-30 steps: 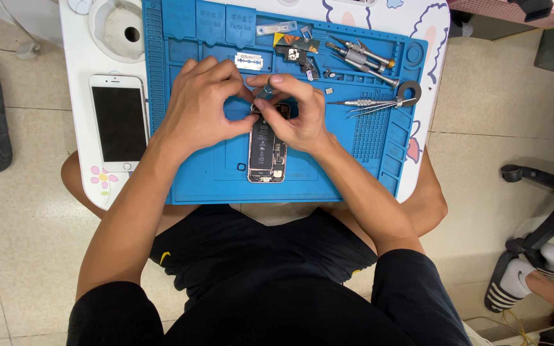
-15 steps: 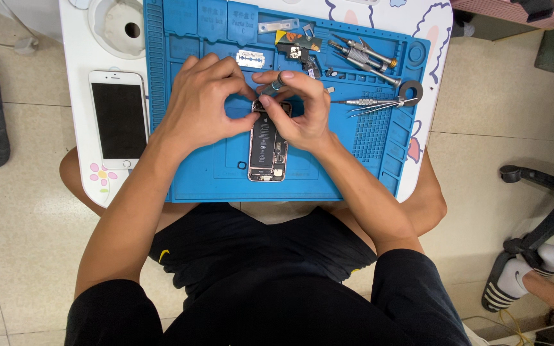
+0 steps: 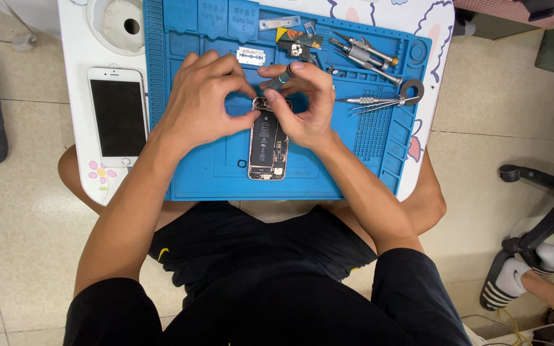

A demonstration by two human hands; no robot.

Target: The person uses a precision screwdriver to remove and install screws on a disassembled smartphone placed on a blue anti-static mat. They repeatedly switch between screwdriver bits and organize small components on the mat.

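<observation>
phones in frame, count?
2. An opened phone lies on the blue mat under both hands; a white phone, screen up, lies on the white table left of the mat. None seem hidden.

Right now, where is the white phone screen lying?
In the head view, the white phone screen lies face up on the white table, just left of the blue mat, beside the left hand.

My spot: small phone-repair bench, home or small shop, can't tell which. Blue silicone repair mat [image 3: 213, 173] w/ parts compartments fills frame centre on small white table [image 3: 72, 96]. Precision screwdrivers [image 3: 367, 57], tweezers [image 3: 370, 102] upper right. Opened phone [image 3: 267, 144] mid-mat, intact white phone [image 3: 118, 115] left. Tiled floor [image 3: 20, 243], office chair base [image 3: 546, 186] right edge.
</observation>
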